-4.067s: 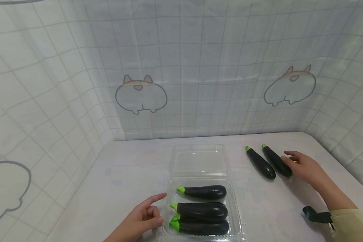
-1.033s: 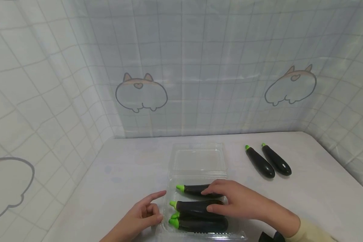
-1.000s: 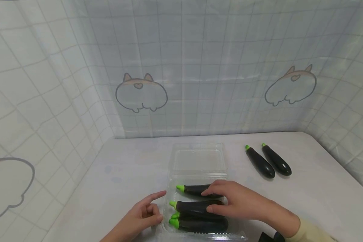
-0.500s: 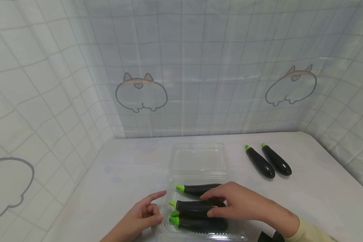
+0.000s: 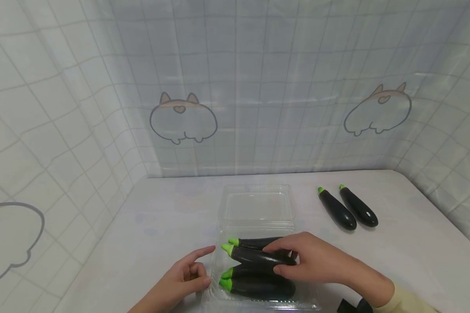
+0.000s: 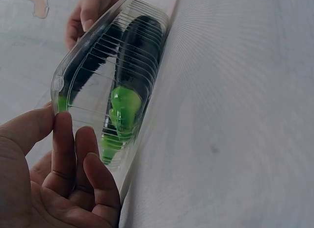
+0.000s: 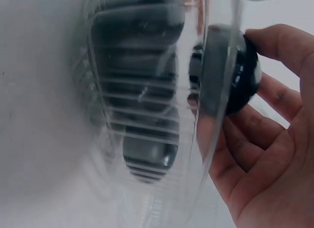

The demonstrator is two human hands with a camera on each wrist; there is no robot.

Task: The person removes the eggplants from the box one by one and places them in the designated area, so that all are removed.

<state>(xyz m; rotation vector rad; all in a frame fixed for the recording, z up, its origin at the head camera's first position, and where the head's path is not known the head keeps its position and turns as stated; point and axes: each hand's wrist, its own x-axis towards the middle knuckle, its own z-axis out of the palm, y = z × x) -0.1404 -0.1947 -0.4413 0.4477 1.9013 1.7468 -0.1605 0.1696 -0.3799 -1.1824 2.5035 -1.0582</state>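
Observation:
A clear plastic clamshell container [image 5: 313, 300] lies with its lid folded back, with glossy dark eggplants with green stems inside. My right hand [image 5: 311, 258] holds one eggplant [image 5: 254, 255] by its thick end, thumb on the near side and fingers on the far side. In the right wrist view this eggplant [image 7: 243, 73] stands above the container rim. Another eggplant [image 5: 256, 242] lies behind it, and two eggplants [image 5: 264, 288] lie side by side in front. At the container's left edge, my left hand [image 5: 184, 276] pinches the rim between thumb and finger, index extended.
Two more eggplants [image 5: 337, 209] lie on the white table [image 5: 172, 208] at the back right. The clear lid [image 5: 258, 204] rests flat behind the container. A patterned white cloth [image 5: 278, 100] rises at the back and sides. A black device [image 5: 354, 306] sits at the right wrist.
The right hand has come from the back-right eggplants to the container. The gripped eggplant has shifted backward from the front pair, toward the rear one. The left hand stays in place.

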